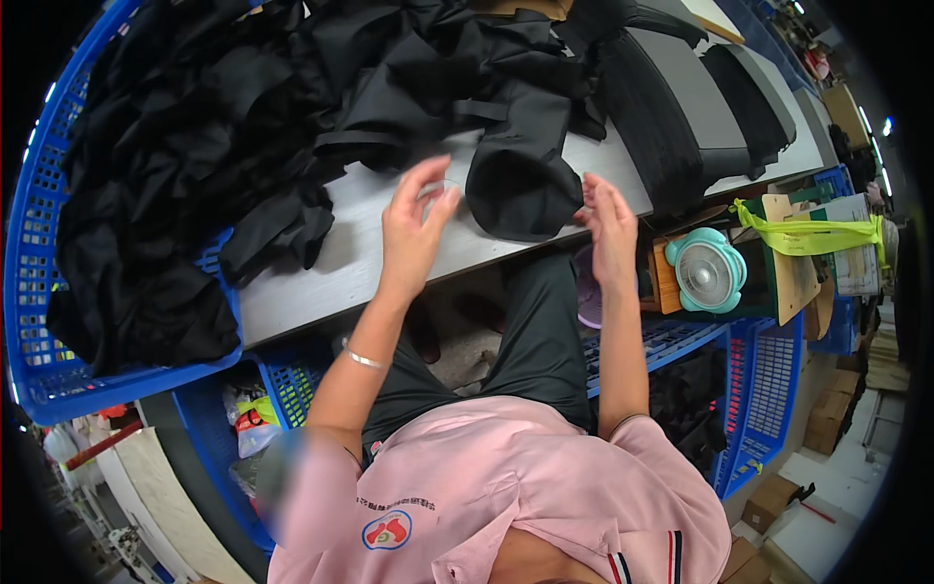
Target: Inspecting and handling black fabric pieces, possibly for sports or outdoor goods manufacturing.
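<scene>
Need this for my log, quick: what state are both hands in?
Left hand: open, nothing clearly held.
Right hand: beside black fabric; grip cannot be told.

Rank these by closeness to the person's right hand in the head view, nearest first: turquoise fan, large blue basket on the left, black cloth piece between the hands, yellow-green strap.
From the right hand:
1. Black cloth piece, just left
2. Turquoise fan, right
3. Yellow-green strap, farther right
4. Large blue basket, far left

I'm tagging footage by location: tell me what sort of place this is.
Likely a sewing or garment workshop: black fabric heaped on a worktable, stacked grey-and-black pieces, and a large blue basket.
</scene>
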`<state>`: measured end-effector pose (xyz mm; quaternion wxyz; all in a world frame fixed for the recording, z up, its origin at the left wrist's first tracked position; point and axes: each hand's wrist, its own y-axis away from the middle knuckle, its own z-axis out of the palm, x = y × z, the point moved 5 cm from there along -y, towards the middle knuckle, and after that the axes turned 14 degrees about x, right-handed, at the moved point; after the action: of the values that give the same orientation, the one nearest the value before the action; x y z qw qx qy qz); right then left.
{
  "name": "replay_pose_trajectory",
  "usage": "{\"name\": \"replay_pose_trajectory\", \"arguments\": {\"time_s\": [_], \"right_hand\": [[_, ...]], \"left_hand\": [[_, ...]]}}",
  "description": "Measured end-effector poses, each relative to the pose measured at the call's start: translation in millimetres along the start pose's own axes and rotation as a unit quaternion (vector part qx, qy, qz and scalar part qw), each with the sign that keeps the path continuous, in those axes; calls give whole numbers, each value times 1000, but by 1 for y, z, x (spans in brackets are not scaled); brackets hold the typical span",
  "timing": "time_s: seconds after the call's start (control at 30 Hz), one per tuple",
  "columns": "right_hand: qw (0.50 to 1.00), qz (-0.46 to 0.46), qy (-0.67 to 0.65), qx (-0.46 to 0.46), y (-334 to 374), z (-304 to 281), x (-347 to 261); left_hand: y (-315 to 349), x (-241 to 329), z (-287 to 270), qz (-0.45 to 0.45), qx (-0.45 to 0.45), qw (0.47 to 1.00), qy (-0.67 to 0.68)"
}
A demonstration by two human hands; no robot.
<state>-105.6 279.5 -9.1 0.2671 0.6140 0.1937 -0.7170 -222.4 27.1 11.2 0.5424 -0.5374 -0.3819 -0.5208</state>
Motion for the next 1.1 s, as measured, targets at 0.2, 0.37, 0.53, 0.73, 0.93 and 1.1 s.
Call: {"name": "replay_pose_trajectory", "arguments": {"time_s": [0.2,0.37,0.53,0.73,0.93,1.1], "right_hand": [[995,10,-34,-89,18,32,21],[993,20,65,-101,15,36,22],[999,35,11,-29,-4,18,16],[996,-67,50,-14,-12,24,14],[861,-393,316,71,-9,55,11],[861,-349,366,56,-15,66,31]], "left_hand": [[-38,-13,56,-148,-196,968,49],[-27,-27,43,-201,-233,948,85],[-26,-17,24,-250,-338,865,274],[-27,-24,41,-268,-230,926,137],[-16,-20,80,-248,-338,908,-7],[-13,-31,88,-236,-290,927,5]]}}
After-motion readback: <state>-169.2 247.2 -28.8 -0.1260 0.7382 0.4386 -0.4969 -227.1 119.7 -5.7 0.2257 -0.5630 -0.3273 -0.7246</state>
